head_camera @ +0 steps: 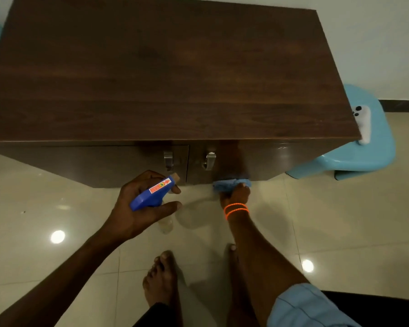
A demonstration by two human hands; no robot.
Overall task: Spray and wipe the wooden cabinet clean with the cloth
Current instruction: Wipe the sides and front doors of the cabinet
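Glossy cream floor tiles (340, 220) reflect ceiling lights; a pale wall stands behind the wooden cabinet (165, 74), and a light blue plastic stool (361, 147) sits at its right end with a white object (364, 123) on it.

Step in hand, judged: wiping the lower front of the right-hand door. The right hand (236, 194) grips a bunched blue cloth (230, 184), fingers curled round it, and presses it against the bottom edge of the door, close to the floor. Two orange bands (236, 210) circle that wrist. The left hand (147, 201) holds the spray bottle (154, 193) by its blue trigger head, fingers wrapped round it, nozzle pointing toward the cabinet front near the gap between the doors; the clear bottle body hangs below the palm, only faintly visible.

To do the step well: the cloth should stay flat enough to cover the bottom strip rather than ride as a ball, strokes should run along the grain, and the edge should be reached without dragging the cloth on the floor. Any fresh spray likely needs aiming away from the metal handles (209, 160) or wiping off them promptly. The bottle should stay upright while idle.

Cabinet appearance: dark brown wood-grain laminate, wide flat top with a dull sheen, two front doors, each with a small metal handle near the centre seam. Whether the surface is wet cannot be told; a few faint light marks show on the front at the upper right.
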